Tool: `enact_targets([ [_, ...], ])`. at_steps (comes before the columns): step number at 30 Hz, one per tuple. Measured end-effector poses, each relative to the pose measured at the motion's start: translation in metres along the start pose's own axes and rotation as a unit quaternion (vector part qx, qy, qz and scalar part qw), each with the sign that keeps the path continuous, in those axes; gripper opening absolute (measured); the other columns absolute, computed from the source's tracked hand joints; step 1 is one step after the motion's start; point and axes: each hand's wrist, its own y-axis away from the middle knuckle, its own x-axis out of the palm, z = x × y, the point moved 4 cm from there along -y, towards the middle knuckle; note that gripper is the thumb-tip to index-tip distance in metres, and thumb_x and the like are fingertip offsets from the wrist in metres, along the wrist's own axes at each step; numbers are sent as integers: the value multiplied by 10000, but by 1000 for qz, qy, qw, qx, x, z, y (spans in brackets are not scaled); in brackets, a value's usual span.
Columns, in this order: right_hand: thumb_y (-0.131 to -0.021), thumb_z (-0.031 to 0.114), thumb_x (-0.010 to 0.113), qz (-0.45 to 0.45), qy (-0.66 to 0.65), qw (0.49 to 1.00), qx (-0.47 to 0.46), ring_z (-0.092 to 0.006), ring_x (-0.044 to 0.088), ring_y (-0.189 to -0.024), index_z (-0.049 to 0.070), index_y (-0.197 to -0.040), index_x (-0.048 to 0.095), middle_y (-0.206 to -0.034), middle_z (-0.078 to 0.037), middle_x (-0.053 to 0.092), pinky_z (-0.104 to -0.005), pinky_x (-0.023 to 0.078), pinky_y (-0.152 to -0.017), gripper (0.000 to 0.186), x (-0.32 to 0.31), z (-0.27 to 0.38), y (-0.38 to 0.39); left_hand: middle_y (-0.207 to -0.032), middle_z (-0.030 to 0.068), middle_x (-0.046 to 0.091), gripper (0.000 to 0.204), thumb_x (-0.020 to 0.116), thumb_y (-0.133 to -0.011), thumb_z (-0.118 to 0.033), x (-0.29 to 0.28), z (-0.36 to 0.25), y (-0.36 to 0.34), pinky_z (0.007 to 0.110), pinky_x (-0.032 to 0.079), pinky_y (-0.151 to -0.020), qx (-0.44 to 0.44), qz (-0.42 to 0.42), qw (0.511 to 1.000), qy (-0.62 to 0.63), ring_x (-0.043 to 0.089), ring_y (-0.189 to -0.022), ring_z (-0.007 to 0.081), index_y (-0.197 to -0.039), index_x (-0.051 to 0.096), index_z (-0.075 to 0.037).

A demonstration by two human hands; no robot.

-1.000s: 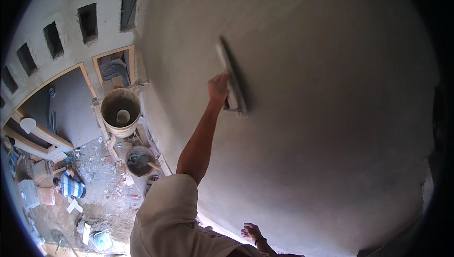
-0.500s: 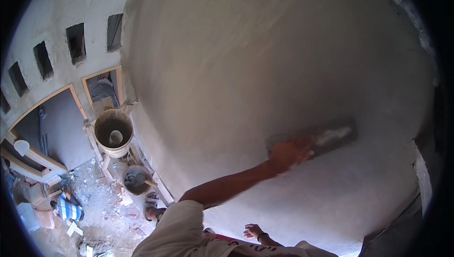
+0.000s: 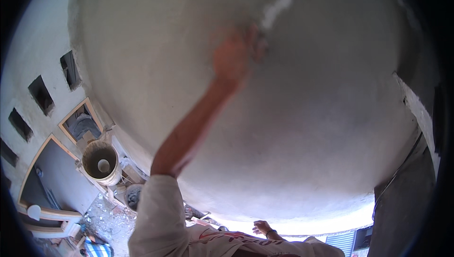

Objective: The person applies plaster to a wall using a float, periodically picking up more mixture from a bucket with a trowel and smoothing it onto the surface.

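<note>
My left hand [image 3: 234, 51] is raised high, blurred by motion, and closed around a plastering trowel. The trowel's blade [image 3: 275, 11], with a bright sheen, lies against the grey plastered wall [image 3: 283, 115]. Its outline is smeared, and my fingers hide the handle. Low in the picture, near the front of my printed shirt, my right hand [image 3: 261, 227] is held up with its fingers apart and nothing in it. A dark band circles that wrist.
At left stand a large bucket [image 3: 101, 162] with a small pale cup in it and a mortar pan [image 3: 133, 196], partly behind my sleeve. Wooden frames [image 3: 80, 119] line the side wall. A person in a striped shirt [image 3: 97, 248] is below on the rubble-strewn floor.
My left hand has swept the trowel up and to the left across the wall, tilting it steeper. The view has shifted too. My right hand remains low with its fingers apart.
</note>
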Motion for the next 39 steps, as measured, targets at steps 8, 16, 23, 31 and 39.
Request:
enact_targets([
  [8, -945, 196, 552, 29, 38, 998, 33, -244, 707, -746, 67, -1213, 586, -951, -151, 699, -396, 591, -658, 299, 15, -23, -16, -837, 82, 640, 500, 691, -864, -376, 112, -64, 279, 343, 521, -478, 200, 154, 967, 17, 663, -624, 220, -1293, 558, -156],
  [16, -973, 178, 528, 5, -71, 992, -101, -247, 699, -822, 49, -1305, 537, -984, -152, 697, -386, 593, -699, 355, -14, 36, 25, -1066, 197, 668, 507, 532, -949, -435, -32, -71, -14, 476, 526, -796, 146, -117, 982, 17, 659, -906, 378, -1340, 540, -113],
  [23, -956, 155, 510, -12, -138, 989, 47, -226, 680, -678, 94, -1208, 593, -866, -122, 673, -372, 581, -602, 272, 0, -77, 13, -1185, 253, 623, 512, 481, -976, -436, -21, -159, -40, 517, 440, -968, 103, 124, 981, -104, 582, -1134, 393, -1308, 558, -53],
  [31, -949, 251, 531, 25, -73, 991, 113, -210, 658, -676, 84, -1127, 642, -909, -113, 695, -383, 566, -598, 268, -6, -146, 7, -836, 66, 593, 565, 744, -813, -266, 126, -146, 227, 330, 462, -480, 227, 48, 972, -31, 577, -594, 160, -1334, 546, -172],
  [39, -953, 200, 530, -4, -48, 999, -24, -241, 696, -773, 64, -1305, 533, -994, -149, 691, -387, 586, -673, 377, -59, -45, -5, -828, 64, 566, 568, 688, -773, -151, 187, -117, 388, 364, 463, -538, 207, 150, 967, 3, 555, -621, 207, -1323, 550, -146],
])
